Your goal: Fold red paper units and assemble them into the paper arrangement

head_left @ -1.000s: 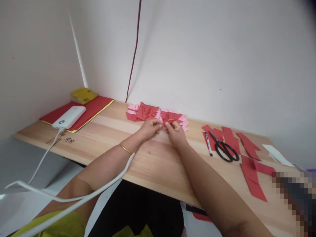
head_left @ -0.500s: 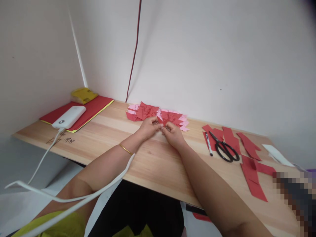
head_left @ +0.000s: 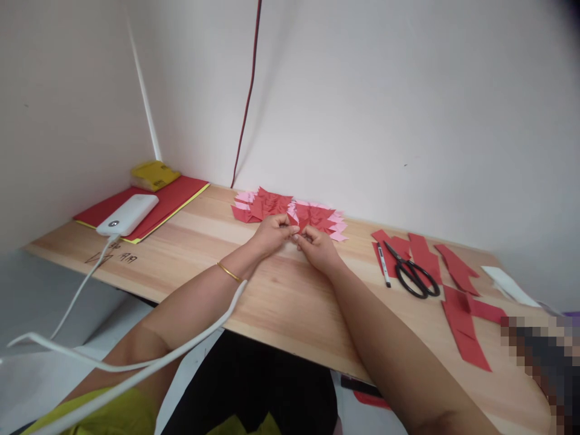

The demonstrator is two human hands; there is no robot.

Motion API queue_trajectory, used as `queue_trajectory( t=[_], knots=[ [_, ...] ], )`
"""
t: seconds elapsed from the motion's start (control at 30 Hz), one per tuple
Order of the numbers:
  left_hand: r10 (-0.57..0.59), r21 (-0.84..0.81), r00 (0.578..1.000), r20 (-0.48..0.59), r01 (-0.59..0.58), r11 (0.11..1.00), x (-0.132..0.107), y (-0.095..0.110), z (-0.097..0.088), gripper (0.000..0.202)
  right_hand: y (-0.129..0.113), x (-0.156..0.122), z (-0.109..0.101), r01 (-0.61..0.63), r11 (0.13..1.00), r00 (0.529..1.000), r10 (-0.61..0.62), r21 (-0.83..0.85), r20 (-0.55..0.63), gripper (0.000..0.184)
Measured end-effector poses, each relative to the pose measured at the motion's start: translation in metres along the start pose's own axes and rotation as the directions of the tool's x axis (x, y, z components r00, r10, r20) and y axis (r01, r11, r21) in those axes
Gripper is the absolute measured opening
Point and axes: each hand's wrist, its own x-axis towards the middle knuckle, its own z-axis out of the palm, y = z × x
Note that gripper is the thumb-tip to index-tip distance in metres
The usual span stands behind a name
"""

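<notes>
Left hand point(head_left: 272, 232): fingers curled, pinching the red paper piece point(head_left: 294, 223) from its left.
Right hand point(head_left: 319, 248): fingers curled, pinching the same piece, fingertips meeting the left hand's.
Red paper piece: held between both hands, just above the table point(head_left: 281, 296), against the near edge of the folded pile point(head_left: 267, 206).
Right of the hands: pen point(head_left: 383, 264), scissors point(head_left: 414, 275), red strips point(head_left: 462, 326).

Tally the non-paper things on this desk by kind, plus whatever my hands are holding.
Scissors: 1
Marker pen: 1
Power bank: 1
White cable: 1
Yellow packet: 1
Folded red paper piece, pinched by left hand and right hand: 1
Total: 6
</notes>
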Motion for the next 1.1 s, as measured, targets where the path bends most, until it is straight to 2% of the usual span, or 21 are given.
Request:
queue_trajectory(
  t=[0.1, 0.3, 0.47, 0.53, 0.7, 0.8, 1.0, 1.1],
  knots=[
    [0.014, -0.002, 1.0, -0.001, -0.014, 1.0, -0.001, 0.001, 0.001, 0.024, 0.0, 0.0, 0.001, -0.02, 0.999, 1.0, 0.02, 0.042, 0.011, 0.023],
    [-0.045, -0.064, 0.995, -0.093, 0.039, 0.997, 0.0, 0.003, 0.003, 0.028, 0.001, 0.001, 0.003, -0.002, 0.991, 1.0, 0.005, 0.131, -0.016, 0.021],
    [-0.083, -0.151, 0.996, -0.015, 0.08, 0.985, 0.002, -0.007, 0.004, 0.023, 0.006, 0.002, 0.005, 0.049, 0.981, 0.999, -0.046, 0.189, -0.019, 0.02],
    [-0.083, -0.131, 0.996, -0.02, 0.08, 0.988, 0.003, -0.011, 0.004, 0.023, 0.008, 0.003, 0.006, 0.041, 0.977, 0.999, -0.038, 0.208, -0.018, 0.018],
    [-0.06, 0.025, 0.991, -0.12, 0.064, 0.998, 0.006, -0.016, 0.002, 0.019, 0.008, 0.005, 0.009, 0.022, 0.951, 0.995, 0.009, 0.309, -0.099, 0.02],
    [-0.035, 0.039, 0.997, -0.07, 0.038, 0.999, 0.006, -0.016, 0.002, 0.017, 0.005, 0.004, 0.008, 0.061, 0.947, 0.99, -0.016, 0.314, -0.143, 0.023],
    [-0.032, 0.143, 0.999, 0.027, 0.027, 0.989, 0.003, -0.015, 0.003, 0.019, 0.0, 0.001, 0.003, 0.073, 0.987, 0.975, -0.04, 0.144, -0.219, 0.02],
    [-0.046, 0.096, 0.998, 0.041, 0.042, 0.995, 0.002, -0.011, 0.004, 0.017, -0.001, 0.001, 0.004, 0.069, 0.982, 0.973, -0.027, 0.176, -0.228, 0.021]
  ],
)
